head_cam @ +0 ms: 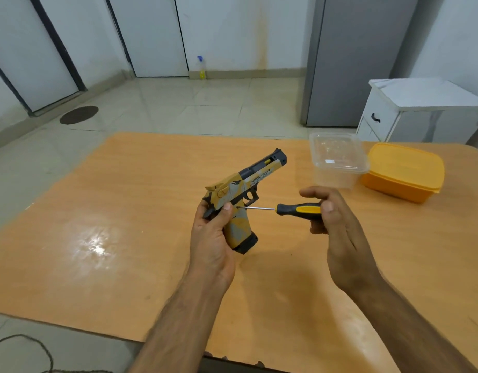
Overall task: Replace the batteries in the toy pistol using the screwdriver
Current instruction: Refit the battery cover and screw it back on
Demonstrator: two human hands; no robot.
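Orange counter below: left hand grips the pistol; right hand pinches the screwdriver. Keep the tip square, press firmly while turning.

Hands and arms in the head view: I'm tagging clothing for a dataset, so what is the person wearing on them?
Nothing that shows. Both forearms are bare up to the frame's lower edge, with no sleeves in view. The left hand and right hand have no gloves, and no rings, watch or wristband can be seen on the fingers or wrists.

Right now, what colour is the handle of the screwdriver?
Black with a yellow panel, on the thin-shafted screwdriver in the right hand; head view.
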